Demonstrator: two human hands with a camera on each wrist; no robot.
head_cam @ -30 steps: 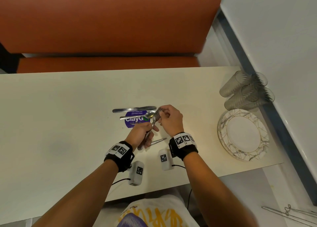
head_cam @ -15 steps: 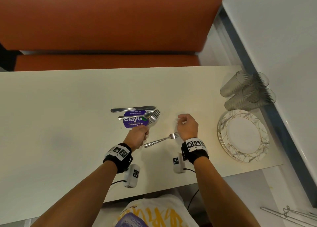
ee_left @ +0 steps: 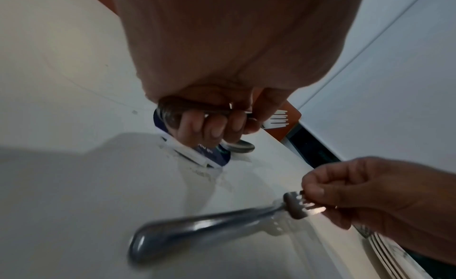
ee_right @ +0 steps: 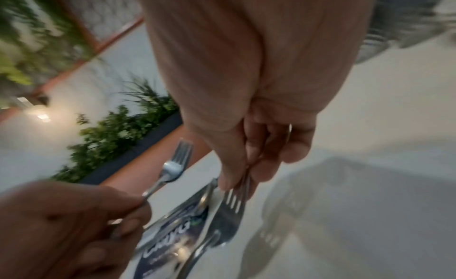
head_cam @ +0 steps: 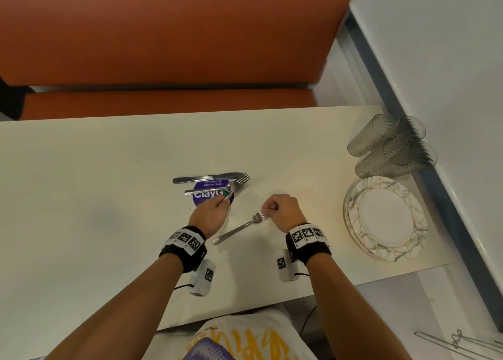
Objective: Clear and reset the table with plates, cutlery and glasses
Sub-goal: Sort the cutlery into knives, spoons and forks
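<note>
My left hand (head_cam: 221, 203) grips the handle of a fork (head_cam: 241, 182), its tines pointing away over the spoon. My right hand (head_cam: 266, 210) pinches a second fork (head_cam: 236, 230) by its tines; the handle points back toward me, low over the table (head_cam: 109, 182). A knife (head_cam: 206, 178) and a spoon (head_cam: 206, 191) lie side by side across a purple sticker (head_cam: 201, 196). The left wrist view shows the gripped fork (ee_left: 277, 119) and the pinched fork (ee_left: 202, 228). The right wrist view shows the pinched tines (ee_right: 234, 201) and the other fork (ee_right: 172, 167).
A stack of marbled plates (head_cam: 353, 210) sits at the table's right end, with several ribbed glasses (head_cam: 392, 147) lying on their sides behind it. An orange bench (head_cam: 163, 46) runs along the far edge. A white wall (head_cam: 449, 60) borders the right.
The hands were together on both forks. My right hand has pulled one fork away to the right, and the left keeps the other near the spoon.
</note>
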